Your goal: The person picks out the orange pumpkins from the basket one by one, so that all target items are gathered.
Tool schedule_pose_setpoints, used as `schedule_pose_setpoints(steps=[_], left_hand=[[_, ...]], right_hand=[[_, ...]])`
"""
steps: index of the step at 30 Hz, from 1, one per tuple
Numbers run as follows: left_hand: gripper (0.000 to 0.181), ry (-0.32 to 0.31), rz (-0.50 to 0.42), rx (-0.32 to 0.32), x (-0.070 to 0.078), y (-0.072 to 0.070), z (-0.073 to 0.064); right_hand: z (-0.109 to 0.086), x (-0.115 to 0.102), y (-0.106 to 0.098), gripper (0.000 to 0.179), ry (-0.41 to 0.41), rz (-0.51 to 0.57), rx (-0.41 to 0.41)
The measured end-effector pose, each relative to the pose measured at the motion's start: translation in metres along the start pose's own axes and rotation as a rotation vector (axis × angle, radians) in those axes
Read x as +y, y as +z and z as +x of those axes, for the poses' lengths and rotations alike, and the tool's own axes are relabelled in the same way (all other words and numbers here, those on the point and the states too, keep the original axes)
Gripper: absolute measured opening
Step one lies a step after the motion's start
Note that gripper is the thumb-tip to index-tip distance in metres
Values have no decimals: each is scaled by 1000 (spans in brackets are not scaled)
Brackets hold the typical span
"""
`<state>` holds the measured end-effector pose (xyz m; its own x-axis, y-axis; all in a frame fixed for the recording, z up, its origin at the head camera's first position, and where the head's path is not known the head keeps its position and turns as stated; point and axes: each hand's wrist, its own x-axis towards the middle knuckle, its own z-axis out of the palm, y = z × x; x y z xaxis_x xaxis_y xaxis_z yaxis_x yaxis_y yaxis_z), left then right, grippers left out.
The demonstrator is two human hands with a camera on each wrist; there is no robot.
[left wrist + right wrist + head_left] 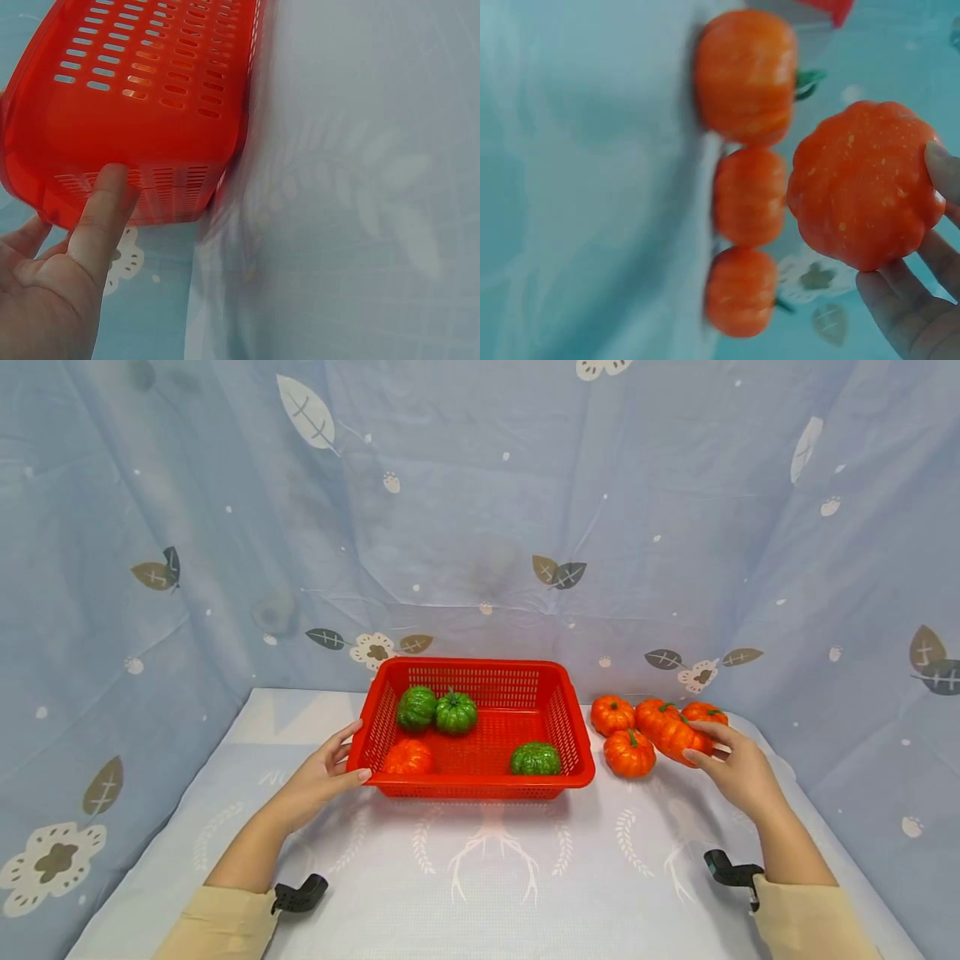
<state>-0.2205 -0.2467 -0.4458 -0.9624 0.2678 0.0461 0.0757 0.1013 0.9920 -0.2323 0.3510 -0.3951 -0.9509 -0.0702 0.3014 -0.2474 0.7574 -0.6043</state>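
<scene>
1. Nearest, small black devices (300,893) sit at both wrists; no brand is readable on them.
2. The left hand (322,777) grips the near-left corner of a red, rectangular, perforated plastic basket (480,782), thumb against its wall and fingers at the rim, probably to steady it.
3. The right hand (738,768) grasps a glossy orange ribbed toy pumpkin (866,187) to the basket's right, thumb and fingers spread around it, likely because it is round and smooth.
4. Four loose orange pumpkins (630,753) cluster beside it on the pale printed tablecloth (487,877).
5. Inside the basket, an orange pumpkin (408,757) and a dark-green pumpkin (536,758) lie near the front; two green pumpkins (456,713) touch at back left.
6. Faint lettering on the tablecloth is illegible; the blue patterned curtain (480,510) behind shows leaves and flowers.
</scene>
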Motion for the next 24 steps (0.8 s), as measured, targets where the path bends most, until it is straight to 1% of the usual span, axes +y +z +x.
schedule_pose_setpoints(steps=[3, 9, 18, 24], left_hand=[[86, 2, -4, -1, 0, 0, 0], [86, 3, -8, 0, -2, 0, 0], [87, -9, -3, 5, -1, -1, 0], [86, -16, -4, 4, -2, -1, 0]], right_hand=[[3, 12, 3, 48, 19, -29, -2], [9, 31, 9, 48, 86, -49, -46], [15, 43, 17, 49, 146, -51, -100], [14, 45, 22, 45, 139, -36, -74]])
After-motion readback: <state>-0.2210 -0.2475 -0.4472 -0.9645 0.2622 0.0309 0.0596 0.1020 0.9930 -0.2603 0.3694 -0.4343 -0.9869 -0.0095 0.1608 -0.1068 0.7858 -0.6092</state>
